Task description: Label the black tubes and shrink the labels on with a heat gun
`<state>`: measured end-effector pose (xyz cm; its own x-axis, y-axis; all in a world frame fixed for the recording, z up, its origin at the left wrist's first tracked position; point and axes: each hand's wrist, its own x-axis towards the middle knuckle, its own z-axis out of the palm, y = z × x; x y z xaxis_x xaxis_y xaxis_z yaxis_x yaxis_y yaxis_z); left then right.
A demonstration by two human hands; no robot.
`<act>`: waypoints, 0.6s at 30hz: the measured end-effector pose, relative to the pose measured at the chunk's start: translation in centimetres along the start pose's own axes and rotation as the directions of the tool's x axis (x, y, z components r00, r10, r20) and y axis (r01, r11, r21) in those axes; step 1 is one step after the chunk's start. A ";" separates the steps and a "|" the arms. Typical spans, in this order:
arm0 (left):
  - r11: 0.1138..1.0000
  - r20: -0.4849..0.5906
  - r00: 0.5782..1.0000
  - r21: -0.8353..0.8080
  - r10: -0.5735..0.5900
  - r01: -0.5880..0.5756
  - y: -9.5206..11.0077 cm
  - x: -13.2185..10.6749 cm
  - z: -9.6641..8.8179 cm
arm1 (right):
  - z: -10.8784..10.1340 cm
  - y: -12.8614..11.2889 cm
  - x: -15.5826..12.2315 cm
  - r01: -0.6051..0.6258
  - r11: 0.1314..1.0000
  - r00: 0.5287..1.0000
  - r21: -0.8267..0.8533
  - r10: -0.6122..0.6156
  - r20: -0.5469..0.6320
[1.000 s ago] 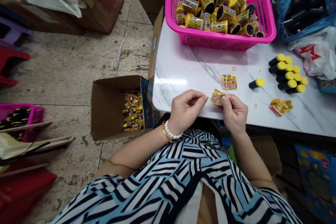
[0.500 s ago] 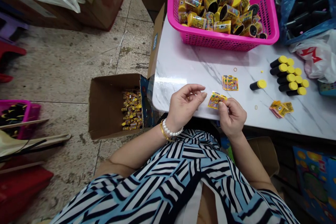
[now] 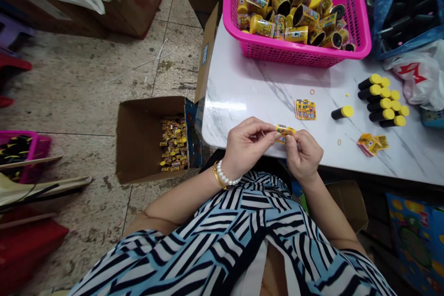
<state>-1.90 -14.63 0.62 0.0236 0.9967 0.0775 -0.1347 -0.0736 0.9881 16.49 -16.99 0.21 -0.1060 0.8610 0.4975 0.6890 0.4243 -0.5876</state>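
Observation:
Both hands meet at the near edge of the white marble table (image 3: pixel 249 92). My left hand (image 3: pixel 247 147) pinches one end of a small yellow printed label (image 3: pixel 285 130), and my right hand (image 3: pixel 303 155) pinches its other end, fingers curled. A small stack of the same labels (image 3: pixel 305 109) lies on the table just beyond them. One black tube with a yellow cap (image 3: pixel 342 112) lies alone to the right of that stack.
A pink basket (image 3: pixel 298 53) of labelled yellow tubes stands at the table's far side. Several black yellow-capped tubes (image 3: pixel 383 100) and more labels (image 3: pixel 373 142) lie at right, beside plastic bags (image 3: pixel 421 71). On the floor at left sits an open cardboard box (image 3: pixel 138 138) holding finished tubes.
The left hand moved right and closed onto the label that the right hand was holding alone. The label now shows edge-on between both hands.

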 end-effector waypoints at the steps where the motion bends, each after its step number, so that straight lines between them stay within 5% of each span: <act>1: 1.000 0.014 1.000 0.019 0.006 -0.006 -0.1 0.0 0.0 | 0.2 -0.1 0.0 0.013 1.000 1.000 -0.006 -0.013 0.013; 6: 0.999 0.022 0.999 0.020 -0.030 0.029 -0.2 0.5 -0.3 | -0.4 0.3 0.9 0.069 0.993 0.992 -0.096 -0.057 0.116; 11: 0.984 -0.011 0.984 -0.018 -0.179 0.179 0.1 0.6 -1.2 | -5.3 4.4 4.1 0.011 0.903 1.000 -0.430 -0.014 -0.004; 15: 0.928 0.036 0.937 -0.130 -0.348 0.349 0.4 0.5 -1.2 | -8.1 8.9 5.4 -0.110 0.802 0.989 -0.587 0.148 0.018; 18: 0.827 0.146 0.861 -0.240 -0.487 0.508 0.5 0.9 -1.1 | -8.5 10.4 5.2 -0.143 0.795 0.986 -0.589 0.169 -0.012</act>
<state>-3.02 -13.69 1.07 0.2307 0.8893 -0.3949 -0.3367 0.4538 0.8250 29.21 -10.52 2.07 0.0205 0.9167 0.3992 0.9855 0.0488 -0.1625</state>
